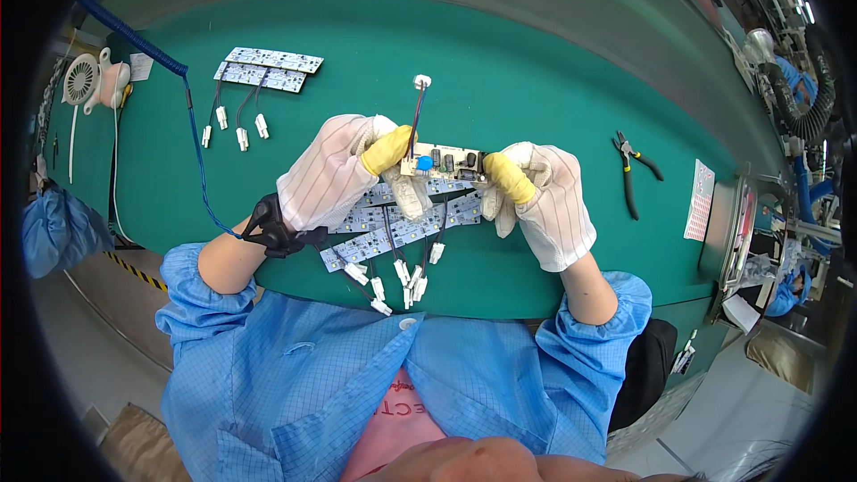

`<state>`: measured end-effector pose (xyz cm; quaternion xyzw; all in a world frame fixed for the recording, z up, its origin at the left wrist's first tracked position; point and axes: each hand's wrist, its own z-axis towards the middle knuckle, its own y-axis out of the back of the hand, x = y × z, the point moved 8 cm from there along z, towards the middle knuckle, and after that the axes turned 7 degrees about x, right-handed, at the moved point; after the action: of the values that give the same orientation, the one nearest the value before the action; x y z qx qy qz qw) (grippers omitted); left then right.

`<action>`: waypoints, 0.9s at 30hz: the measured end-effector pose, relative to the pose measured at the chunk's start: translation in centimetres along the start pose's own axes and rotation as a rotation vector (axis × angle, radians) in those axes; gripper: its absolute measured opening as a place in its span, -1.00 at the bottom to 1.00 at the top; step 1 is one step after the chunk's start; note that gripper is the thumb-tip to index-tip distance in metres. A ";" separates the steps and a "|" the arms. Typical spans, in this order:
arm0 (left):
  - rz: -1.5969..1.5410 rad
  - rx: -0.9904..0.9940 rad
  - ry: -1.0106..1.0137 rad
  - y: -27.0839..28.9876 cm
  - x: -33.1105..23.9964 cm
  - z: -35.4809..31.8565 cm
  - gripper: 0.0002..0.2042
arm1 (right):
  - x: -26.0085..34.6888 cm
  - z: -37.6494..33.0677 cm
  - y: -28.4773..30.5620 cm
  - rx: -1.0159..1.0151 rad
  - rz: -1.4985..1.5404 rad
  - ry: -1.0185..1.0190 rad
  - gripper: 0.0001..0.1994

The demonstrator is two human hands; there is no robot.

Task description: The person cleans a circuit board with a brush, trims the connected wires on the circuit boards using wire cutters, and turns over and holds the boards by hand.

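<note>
A green work surface [500, 71] is shown beneath two gloved hands. The left hand [335, 174] and the right hand [544, 196] (both in white striped gloves with yellow fingertip covers) are each closed in a pinch on one end of a small driver circuit board [444, 163], which is held level above the surface between them. Several white LED strip boards [402, 228] with wired white plugs are seen lying under the hands. Two further LED strips [268, 69] are placed well apart at upper left. Black pliers [632, 170] are laid to the right.
</note>
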<state>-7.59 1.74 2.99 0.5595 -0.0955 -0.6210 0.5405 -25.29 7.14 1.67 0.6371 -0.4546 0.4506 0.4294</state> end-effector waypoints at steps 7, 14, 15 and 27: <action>-0.181 0.105 0.106 -0.6 1.0 0.2 -0.84 | 1.7 -0.2 0.2 -0.050 -0.242 0.210 -0.78; 0.139 0.050 -0.078 -0.9 0.1 -0.4 -0.69 | -0.3 -0.2 0.3 -0.054 -0.062 0.026 -0.82; 0.251 0.037 -0.108 -0.7 -0.4 -0.4 -0.71 | -0.4 -0.3 0.7 -0.112 -0.198 0.091 -0.82; 0.045 0.040 0.023 -0.3 0.0 -0.2 -0.67 | 0.5 -0.3 0.4 -0.013 -0.224 0.111 -0.76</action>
<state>-7.60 1.96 2.70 0.5749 -0.1141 -0.6002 0.5443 -25.66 7.21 2.32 0.6553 -0.3591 0.4313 0.5056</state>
